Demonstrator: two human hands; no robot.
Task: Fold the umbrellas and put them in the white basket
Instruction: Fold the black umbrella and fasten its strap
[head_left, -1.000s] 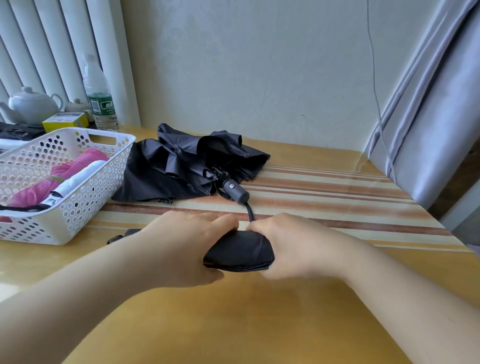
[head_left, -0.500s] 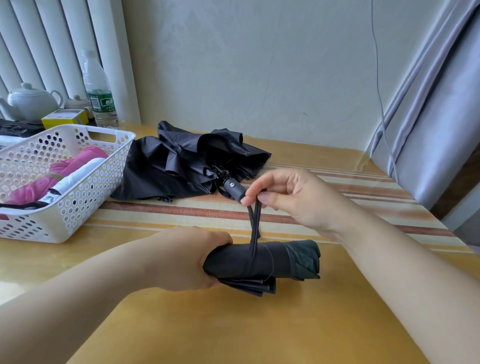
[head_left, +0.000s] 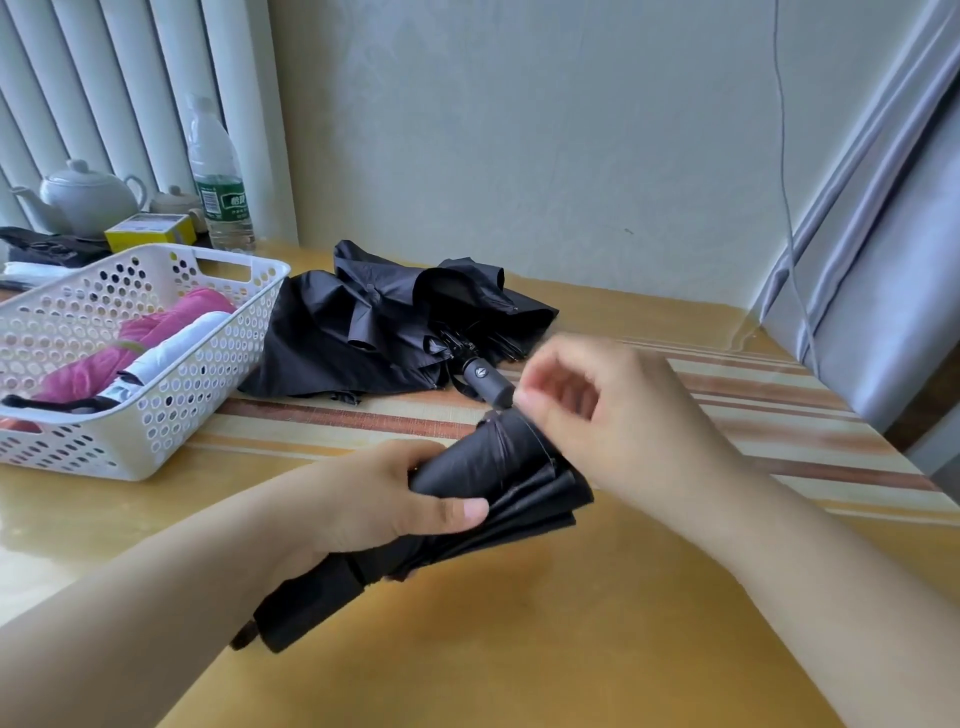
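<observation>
Your left hand (head_left: 384, 499) grips the rolled black fabric umbrella (head_left: 498, 478) around its middle, fingers curled over the top and thumb pressed along its near side. The umbrella is tilted, its pleated canopy end raised toward the right and its black handle end (head_left: 306, 608) low by your left forearm, above the glossy yellow wooden worktop (head_left: 571, 649). Your right hand (head_left: 608, 415) is at the raised canopy end, fingers curled, but it is blurred, so you cannot tell whether it pinches the strap or only touches the fabric.

Behind your hands lies a second black umbrella (head_left: 384, 332), collapsed but with its cloth loose and crumpled, its grey-black cylindrical handle (head_left: 485, 382) pointing toward your right hand. It rests partly on a striped orange and cream mat (head_left: 779, 415).

To the left stands the white perforated plastic basket (head_left: 171, 410), just beside the loose umbrella. Inside it lie a folded pink umbrella (head_left: 130, 353) and a folded white umbrella (head_left: 176, 348), side by side.

Farther back on the left are a white ceramic teapot (head_left: 88, 200), a small yellow box (head_left: 148, 231) and a clear plastic water bottle with a green label (head_left: 218, 182).
</observation>
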